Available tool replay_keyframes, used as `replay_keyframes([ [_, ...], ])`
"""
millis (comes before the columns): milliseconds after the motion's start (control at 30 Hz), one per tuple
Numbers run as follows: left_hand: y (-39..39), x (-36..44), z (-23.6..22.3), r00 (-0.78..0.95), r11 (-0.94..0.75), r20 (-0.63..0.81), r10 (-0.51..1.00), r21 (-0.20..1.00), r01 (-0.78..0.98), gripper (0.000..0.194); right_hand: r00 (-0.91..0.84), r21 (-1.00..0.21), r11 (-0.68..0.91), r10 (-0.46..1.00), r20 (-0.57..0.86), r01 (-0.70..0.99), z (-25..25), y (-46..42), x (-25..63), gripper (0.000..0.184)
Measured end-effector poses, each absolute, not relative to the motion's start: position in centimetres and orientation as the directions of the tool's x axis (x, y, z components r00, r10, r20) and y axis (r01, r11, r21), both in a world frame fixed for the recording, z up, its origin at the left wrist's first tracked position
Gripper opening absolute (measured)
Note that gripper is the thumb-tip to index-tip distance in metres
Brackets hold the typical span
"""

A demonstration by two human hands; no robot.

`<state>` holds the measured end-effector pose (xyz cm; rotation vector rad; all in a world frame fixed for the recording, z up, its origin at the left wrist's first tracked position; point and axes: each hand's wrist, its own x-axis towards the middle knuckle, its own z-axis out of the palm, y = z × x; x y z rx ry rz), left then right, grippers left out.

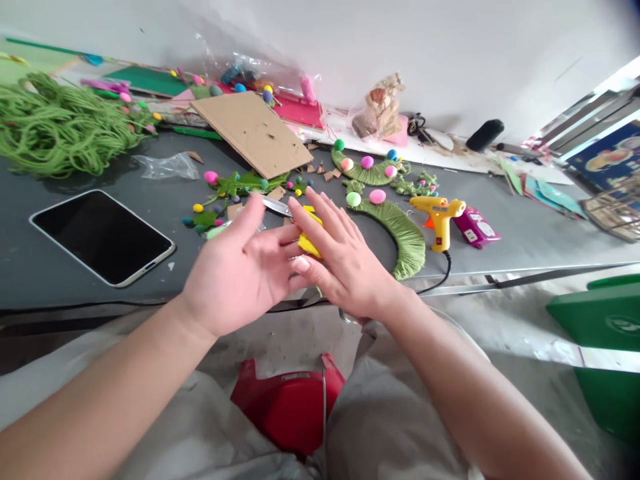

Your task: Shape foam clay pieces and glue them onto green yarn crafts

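My left hand (240, 273) is held palm up over the table's front edge, thumb spread and fingers stretched toward the right. Across its fingertips lies my right hand (345, 260), back upward, its fingers extended and the thumb against the left fingers. Past the fingers show a metal blade (277, 206) and a yellow piece (311, 244), which look like scissors with a yellow handle, partly hidden by both hands. Whether they touch the hands I cannot tell. To the right lies a ring part wrapped in green yarn (407, 243) with pompoms on it.
A yellow glue gun (440, 217) stands by a purple power socket (477, 228). Left are a tablet (103, 237) and a heap of green yarn (60, 127). Cardboard (253, 133) lies behind the hands. Below are a red stool (290, 407) and a green bin (595, 313).
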<state>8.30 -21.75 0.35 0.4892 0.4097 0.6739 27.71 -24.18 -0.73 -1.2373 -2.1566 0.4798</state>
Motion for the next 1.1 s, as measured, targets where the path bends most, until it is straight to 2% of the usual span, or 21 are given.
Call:
replay_keyframes([
  [100, -21.6, 8.8, -0.5, 0.558, 0.617, -0.336, 0.759, 0.645, -0.451, 0.022, -0.425, -0.703, 0.468, 0.869, 0.254, 0.536, -1.2, -23.7, 27.9, 0.076],
  [200, -21.6, 8.8, -1.2, 0.501, 0.578, -0.347, 0.793, 0.689, -0.437, 0.011, -0.391, -0.836, 0.405, 0.884, 0.256, 0.369, -0.8, -23.5, 27.9, 0.067],
  [367, -21.6, 8.7, -1.1, 0.484, 0.543, -0.328, 0.811, 0.729, -0.416, 0.009, -0.268, -0.947, 0.206, 0.953, 0.138, 0.246, -0.5, -23.3, 27.3, 0.070],
  [467, -21.6, 8.7, -1.2, 0.453, 0.523, -0.334, 0.826, 0.752, -0.400, 0.010, -0.193, -0.972, 0.128, 0.977, 0.090, 0.198, -0.6, -23.1, 27.3, 0.063],
  [633, -21.5, 8.8, -1.0, 0.430, 0.499, -0.319, 0.844, 0.762, -0.414, 0.010, -0.145, -0.978, 0.108, 0.986, 0.082, 0.177, -0.7, -22.9, 27.5, 0.057],
  [733, -21.5, 8.9, -1.1, 0.403, 0.495, -0.339, 0.850, 0.776, -0.392, 0.013, -0.118, -0.995, 0.062, 0.992, 0.053, 0.075, -0.8, -22.7, 27.5, 0.052],
  [800, -21.6, 9.0, -1.3, 0.408, 0.479, -0.327, 0.852, 0.802, -0.358, 0.017, -0.082, -0.996, 0.087, 0.993, 0.085, 0.030, -0.7, -22.6, 27.5, 0.049],
  [867, -21.8, 9.1, -1.5, 0.461, 0.470, -0.300, 0.835, 0.825, -0.313, 0.018, -0.057, -0.986, 0.149, 0.988, 0.145, 0.076, -0.7, -22.7, 27.3, 0.048],
  [967, -22.2, 9.4, -1.4, 0.590, 0.498, -0.267, 0.762, 0.824, -0.269, 0.024, -0.048, -0.938, 0.224, 0.974, 0.219, 0.266, -0.9, -22.8, 26.8, 0.052],
  [1033, -22.4, 9.6, -1.0, 0.647, 0.552, -0.242, 0.723, 0.765, -0.331, 0.031, -0.029, -0.894, 0.257, 0.964, 0.265, 0.368, -1.2, -22.8, 26.5, 0.055],
  [1100, -22.5, 9.9, -0.5, 0.666, 0.618, -0.219, 0.713, 0.646, -0.449, 0.038, -0.012, -0.856, 0.299, 0.946, 0.325, 0.423, -1.4, -22.9, 26.2, 0.056],
])
